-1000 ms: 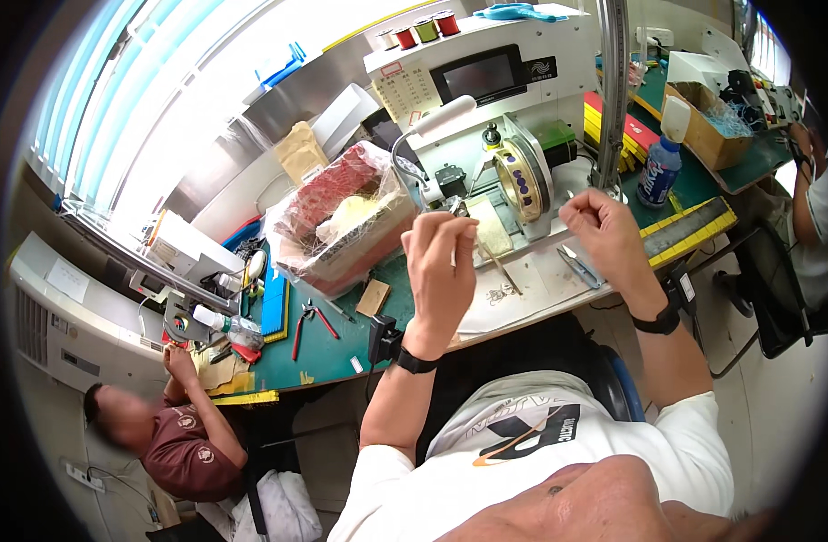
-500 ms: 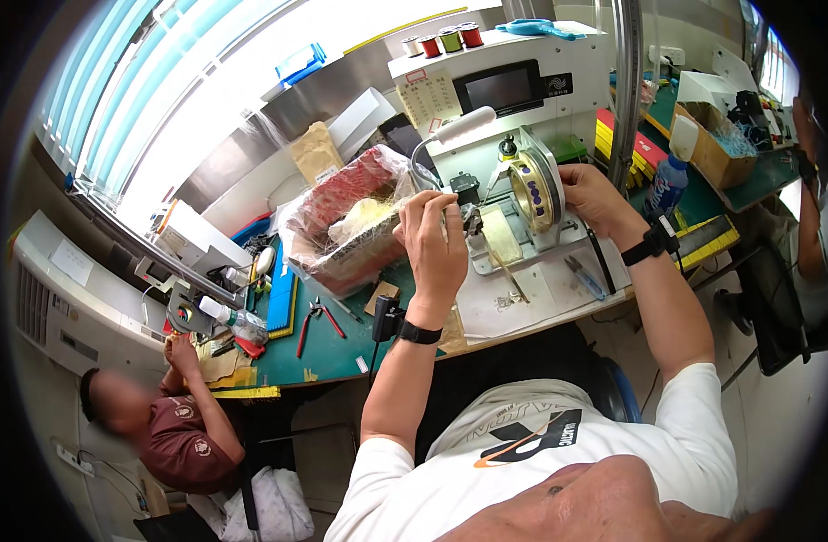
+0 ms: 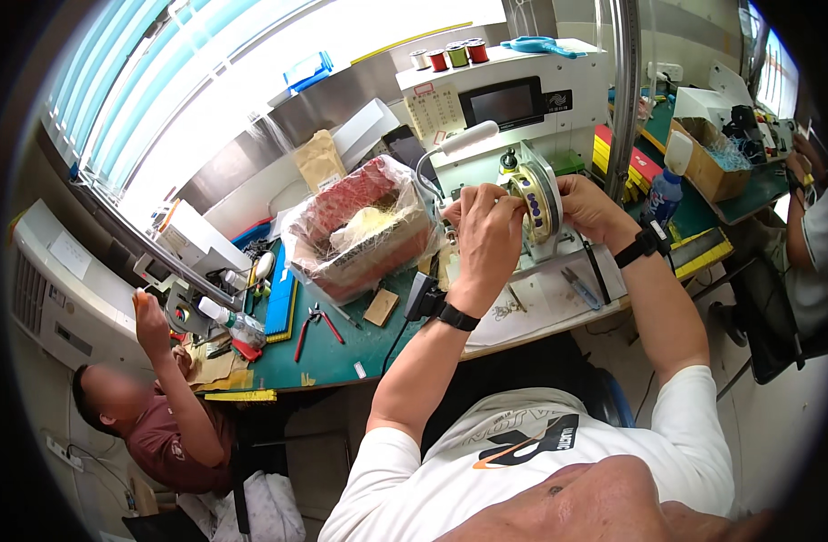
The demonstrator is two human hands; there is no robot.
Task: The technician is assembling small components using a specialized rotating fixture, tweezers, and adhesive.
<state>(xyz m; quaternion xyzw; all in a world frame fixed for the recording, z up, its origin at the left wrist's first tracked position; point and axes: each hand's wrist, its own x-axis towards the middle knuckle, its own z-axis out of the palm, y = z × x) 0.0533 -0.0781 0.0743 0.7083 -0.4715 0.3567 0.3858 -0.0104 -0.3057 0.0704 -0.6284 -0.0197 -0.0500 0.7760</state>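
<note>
Hands meet at a round, pale ring-shaped coil [image 3: 538,203] that stands upright on edge on the small winding machine [image 3: 513,117] at the back of the green workbench [image 3: 333,352]. The left hand [image 3: 486,239] presses against the coil's left face, its fingers curled onto the rim, while the right hand [image 3: 590,208] cups the coil from the other side, fingers closed on its edge; both wrists carry dark bands. A white gooseneck lamp [image 3: 468,137] arches just above the left hand. To the left of the hands sits a box wrapped in clear plastic [image 3: 364,230] with red and cream contents. Near the front edge of the bench lie red-handled pliers [image 3: 313,323], and blue-handled cutters [image 3: 576,287] rest on the white sheet beneath the right forearm. A plastic bottle with a blue label [image 3: 664,194] stands just right of the right wrist. At the lower left, another person in a dark red shirt [image 3: 175,443] raises a hand [image 3: 148,312] toward the bench clutter.
</note>
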